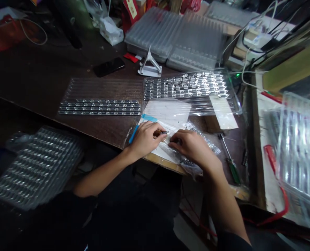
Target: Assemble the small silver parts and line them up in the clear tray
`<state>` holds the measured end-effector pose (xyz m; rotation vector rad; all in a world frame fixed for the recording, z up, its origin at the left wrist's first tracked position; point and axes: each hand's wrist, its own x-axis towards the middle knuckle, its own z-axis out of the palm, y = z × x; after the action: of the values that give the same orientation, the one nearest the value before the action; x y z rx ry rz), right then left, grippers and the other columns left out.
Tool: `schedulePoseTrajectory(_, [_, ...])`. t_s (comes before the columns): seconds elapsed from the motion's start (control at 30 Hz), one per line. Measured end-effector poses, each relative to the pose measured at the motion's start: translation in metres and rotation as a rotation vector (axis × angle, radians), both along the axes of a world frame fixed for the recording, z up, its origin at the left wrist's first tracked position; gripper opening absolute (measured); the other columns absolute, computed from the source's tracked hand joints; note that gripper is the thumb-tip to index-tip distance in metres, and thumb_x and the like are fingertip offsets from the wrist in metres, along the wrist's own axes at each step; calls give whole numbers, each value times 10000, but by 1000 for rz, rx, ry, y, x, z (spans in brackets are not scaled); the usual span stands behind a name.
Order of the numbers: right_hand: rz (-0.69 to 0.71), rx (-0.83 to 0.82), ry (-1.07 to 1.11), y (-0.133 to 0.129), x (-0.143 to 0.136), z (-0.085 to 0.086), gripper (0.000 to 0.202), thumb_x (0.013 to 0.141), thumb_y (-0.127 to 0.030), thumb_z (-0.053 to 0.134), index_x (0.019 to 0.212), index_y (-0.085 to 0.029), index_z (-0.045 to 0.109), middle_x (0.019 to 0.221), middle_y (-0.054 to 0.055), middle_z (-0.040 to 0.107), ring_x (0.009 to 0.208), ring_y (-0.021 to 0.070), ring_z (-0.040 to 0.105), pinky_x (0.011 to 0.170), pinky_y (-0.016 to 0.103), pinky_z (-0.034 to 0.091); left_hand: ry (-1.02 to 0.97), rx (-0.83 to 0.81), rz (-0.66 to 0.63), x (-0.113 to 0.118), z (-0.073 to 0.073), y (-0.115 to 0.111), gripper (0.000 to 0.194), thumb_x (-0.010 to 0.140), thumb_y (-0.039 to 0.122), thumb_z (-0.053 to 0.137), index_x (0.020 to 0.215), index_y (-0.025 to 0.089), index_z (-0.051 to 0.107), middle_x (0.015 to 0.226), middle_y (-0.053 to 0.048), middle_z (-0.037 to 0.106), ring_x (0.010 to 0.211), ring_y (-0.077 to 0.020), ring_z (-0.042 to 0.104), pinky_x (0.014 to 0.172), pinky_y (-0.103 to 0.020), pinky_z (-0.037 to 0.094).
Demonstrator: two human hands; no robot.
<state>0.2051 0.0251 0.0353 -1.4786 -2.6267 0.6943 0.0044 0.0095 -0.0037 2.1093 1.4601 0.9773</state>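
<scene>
Between the thumb and fingers of my left hand (146, 138) is a small dark part with silvery bits (164, 132); its exact kind is too small to make out. My right hand (190, 144) is beside it, fingers curled down over a clear plastic bag (196, 167) of small shiny pieces; what its fingertips pinch is hidden. Under both hands lies a white sheet (167, 111) with blue tape (149, 118). Beyond them, one clear ribbed tray (102, 87) carries several dark strips with silvery parts (99, 107), and another (194, 108) holds many similar pieces (186, 83).
A green-handled screwdriver (232, 169) lies right of my right hand, near a small block (221, 115). Farther back are a phone (109, 67), a white stand (150, 66) and stacked clear trays (155, 31). More filled trays (37, 167) are stacked low at left; others (301, 146) stand right.
</scene>
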Motion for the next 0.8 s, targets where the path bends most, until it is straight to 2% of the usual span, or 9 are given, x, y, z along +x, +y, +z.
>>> schedulePoseTrajectory(0.17, [28,-4,25,-2,-2,2,80,898,-198,635,847,-197,697,891,64,719,827,204,659,712,286,451,26,-38,-22,0,-6,1,79,865,269,704,855,211,651,887,-16,727,889,-211,638,821,-348,462])
schedulePoseTrajectory(0.33, [-48,-47,217,-2,5,4,90,922,-214,600,891,-197,682,814,27,723,701,164,646,642,262,440,49,-62,-19,-1,-4,1,83,855,239,717,828,204,646,878,-22,721,891,-220,633,821,-357,455])
schedulePoseTrajectory(0.47, [-82,47,326,3,9,-2,157,916,-149,559,926,-188,711,917,56,745,814,190,682,740,289,483,54,-66,-30,0,-2,1,92,872,253,709,825,203,649,867,-20,718,890,-225,628,811,-362,449])
schedulePoseTrajectory(0.57, [-128,114,320,6,7,-9,208,892,-99,537,936,-178,723,957,74,745,863,209,690,788,311,498,38,-67,-34,-1,-1,0,88,887,257,697,834,203,651,880,-21,722,895,-224,634,815,-363,459])
schedulePoseTrajectory(0.7, [-166,152,271,7,-5,-16,200,896,-139,542,947,-190,728,948,80,734,842,217,682,768,320,508,-81,4,38,-7,3,-4,51,933,253,634,909,209,646,929,-31,732,921,-207,654,834,-349,492])
schedulePoseTrajectory(0.8, [-83,123,378,5,-18,-18,218,930,-169,513,988,-203,720,953,76,719,853,203,671,766,311,519,-96,58,91,-18,7,-7,45,922,235,650,957,210,637,957,-33,736,923,-198,666,851,-343,499])
